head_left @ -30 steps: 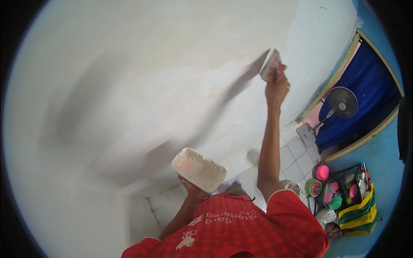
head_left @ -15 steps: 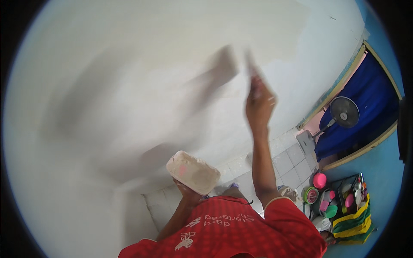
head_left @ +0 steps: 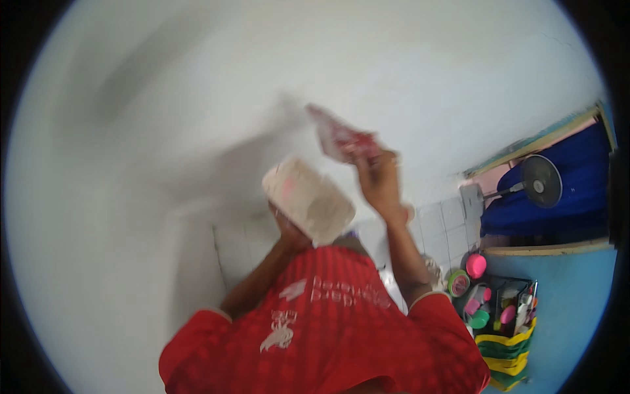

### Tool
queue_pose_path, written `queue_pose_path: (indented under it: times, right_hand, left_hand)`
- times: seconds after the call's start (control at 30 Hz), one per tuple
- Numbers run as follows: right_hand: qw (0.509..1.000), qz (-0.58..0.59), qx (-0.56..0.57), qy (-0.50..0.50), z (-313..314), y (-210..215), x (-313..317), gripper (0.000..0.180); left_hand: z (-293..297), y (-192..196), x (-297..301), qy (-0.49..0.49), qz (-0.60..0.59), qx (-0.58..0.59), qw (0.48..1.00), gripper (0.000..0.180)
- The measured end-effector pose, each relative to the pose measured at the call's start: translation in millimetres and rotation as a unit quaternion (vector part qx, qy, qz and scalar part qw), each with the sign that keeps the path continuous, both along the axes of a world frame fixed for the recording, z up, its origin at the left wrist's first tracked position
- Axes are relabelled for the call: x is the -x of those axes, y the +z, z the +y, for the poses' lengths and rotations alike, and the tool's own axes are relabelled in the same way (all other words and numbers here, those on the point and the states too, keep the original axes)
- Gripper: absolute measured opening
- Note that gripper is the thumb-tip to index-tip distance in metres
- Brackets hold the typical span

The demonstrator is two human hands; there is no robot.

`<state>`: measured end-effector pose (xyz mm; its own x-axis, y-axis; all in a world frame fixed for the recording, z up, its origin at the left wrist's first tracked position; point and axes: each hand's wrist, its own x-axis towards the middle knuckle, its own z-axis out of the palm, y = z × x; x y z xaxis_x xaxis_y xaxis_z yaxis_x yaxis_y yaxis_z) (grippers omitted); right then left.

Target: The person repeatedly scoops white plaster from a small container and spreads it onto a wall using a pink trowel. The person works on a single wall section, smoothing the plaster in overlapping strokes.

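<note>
My left hand (head_left: 291, 230) is closed on the near left edge of a shallow off-white tub (head_left: 308, 197), tilted so its inside shows. Greyish-white paste and a small pink patch show in the tub. Up and to the right, my right hand (head_left: 379, 180) grips a red flat-bladed scraper (head_left: 342, 136), its blade smeared white. The blade points up and left, apart from the tub. Beyond both hands stands a white wall (head_left: 420, 85); whether the blade touches it I cannot tell. Motion blurs the scraper a little.
At the right, a standing fan (head_left: 542, 182) is before a dark blue curtain (head_left: 577, 197) in a doorway. Pink and green kitchenware (head_left: 476, 265) and a yellow-green striped bag (head_left: 504, 354) lie by the blue wall (head_left: 571, 282). White tiles (head_left: 441, 230) cover the floor.
My right hand has come down and left with the scraper, which has turned its broad side into view. The tub has risen, closer to the scraper. The view has shifted.
</note>
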<state>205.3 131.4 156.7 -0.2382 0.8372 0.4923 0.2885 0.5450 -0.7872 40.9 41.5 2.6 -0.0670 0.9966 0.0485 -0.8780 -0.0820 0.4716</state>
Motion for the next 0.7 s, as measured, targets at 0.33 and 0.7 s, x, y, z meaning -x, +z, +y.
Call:
queue_pose_path:
  times: [0.33,0.7]
  right_hand:
    - [0.956,-0.285,-0.034,0.054,-45.9,6.4,-71.7,0.025]
    - [0.947,-0.312,0.051,0.055,-17.4,-81.4,-119.4,0.033]
  left_hand:
    - [16.3,-30.6,-61.6,-0.032,-0.172,0.058,0.983,0.084]
    - [40.3,-96.1,-141.3,-0.043,-0.240,0.000,0.970,0.079]
